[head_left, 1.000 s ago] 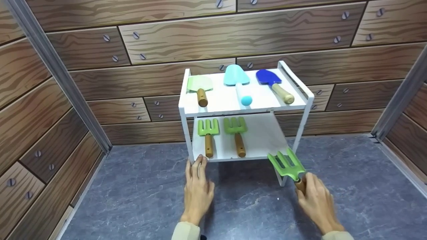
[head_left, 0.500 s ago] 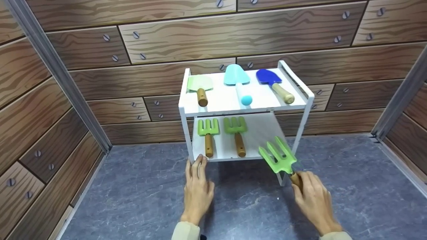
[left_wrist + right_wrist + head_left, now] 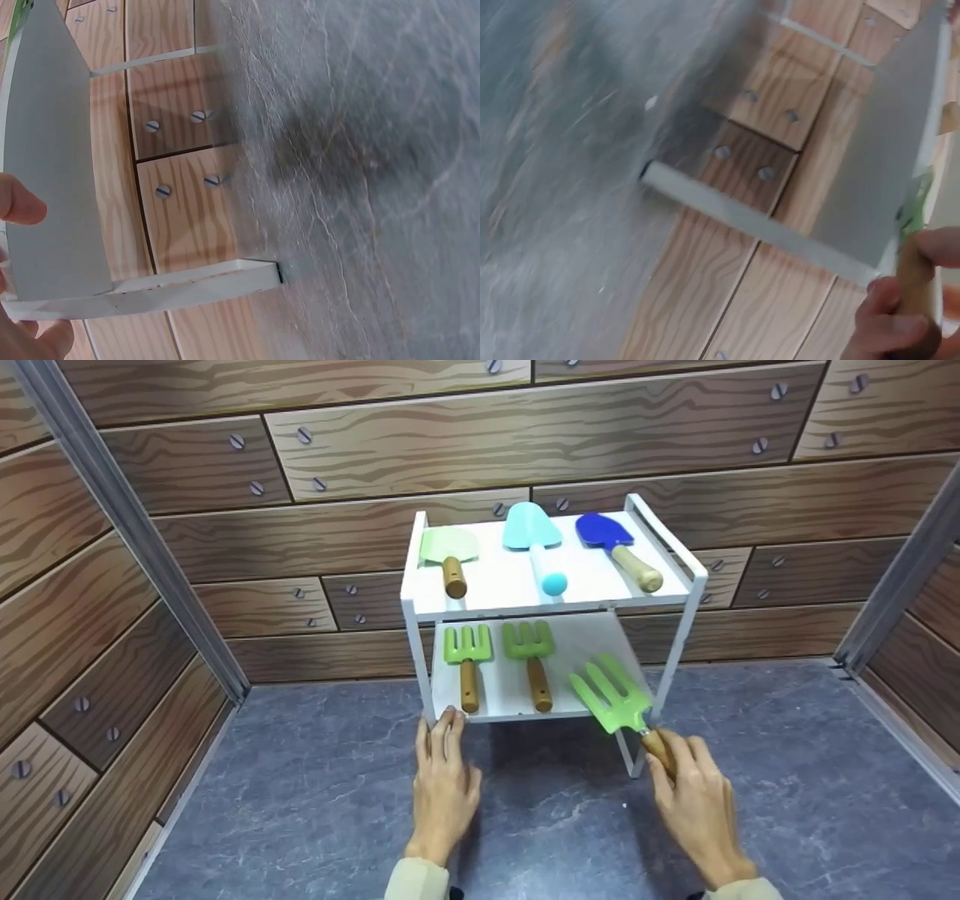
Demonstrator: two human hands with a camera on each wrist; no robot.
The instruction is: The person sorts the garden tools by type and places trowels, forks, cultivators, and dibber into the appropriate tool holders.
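Observation:
My right hand [image 3: 697, 799] grips the wooden handle of a green garden hand fork [image 3: 616, 699]. Its tines overlap the right front part of the lower shelf [image 3: 581, 649]. In the right wrist view my curled fingers wrap the handle [image 3: 915, 300]. At the front left corner of that shelf, my left hand [image 3: 444, 795] rests its fingertips with the fingers extended. Two more green hand forks lie on the lower shelf, a left one [image 3: 468, 667] and a middle one [image 3: 534, 664], handles toward me.
On the top shelf [image 3: 491, 577] of the white rack lie a pale green trowel [image 3: 452, 559], a light blue trowel [image 3: 533, 544] and a dark blue trowel [image 3: 616, 547]. The rack stands on a grey marbled surface [image 3: 322, 795], enclosed by wood-print walls [image 3: 450, 450].
My right hand has carried the fork forward and to the left, so its tines now reach over the lower shelf. The left hand keeps its place at the corner.

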